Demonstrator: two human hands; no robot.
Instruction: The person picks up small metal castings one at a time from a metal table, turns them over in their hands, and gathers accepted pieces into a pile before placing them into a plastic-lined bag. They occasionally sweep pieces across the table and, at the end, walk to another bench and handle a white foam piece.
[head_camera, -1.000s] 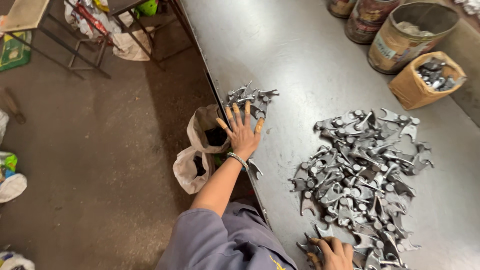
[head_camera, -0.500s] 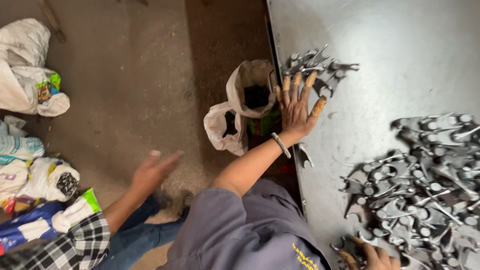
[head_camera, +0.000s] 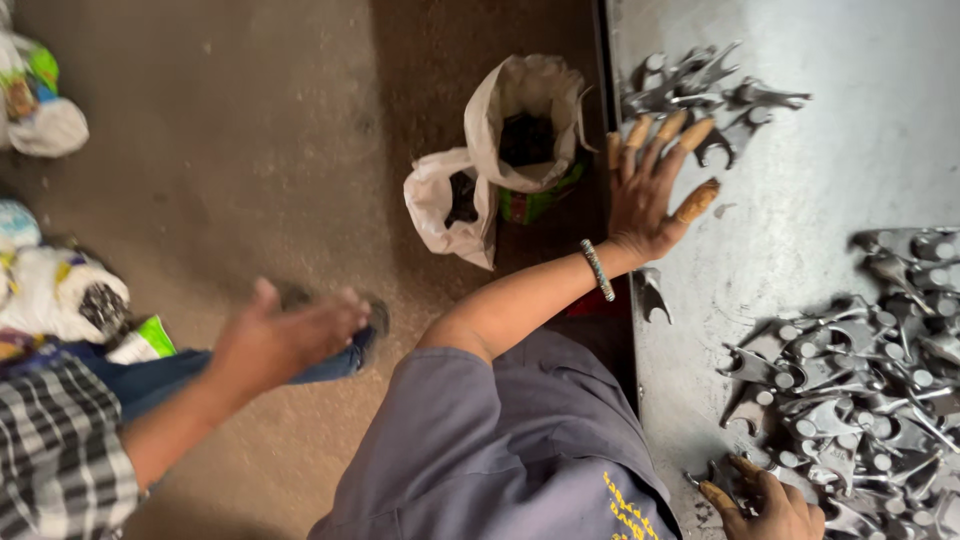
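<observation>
Here the left hand lay flat and spread wide on the counter, palm down, holding nothing. Its fingertips, capped in worn tan coverings, reached the near edge of a small pile of metal parts by the counter's edge. A beaded bracelet circled that wrist. One stray metal part sat just below the wrist, apart from the rest.

The right hand showed only partly at the bottom edge, fingers curled down onto the fringe of a large heap of metal parts; whether it gripped anything could not be told.

The parts were dull grey castings, flat and hooked, many with a round boss at one end, tangled loosely. The counter was smooth grey sheet metal, scuffed.

On the dusty floor beside the counter stood two open white sacks with dark contents. A second person's hand, loosely open, hung over the floor at left, above a checked sleeve.
</observation>
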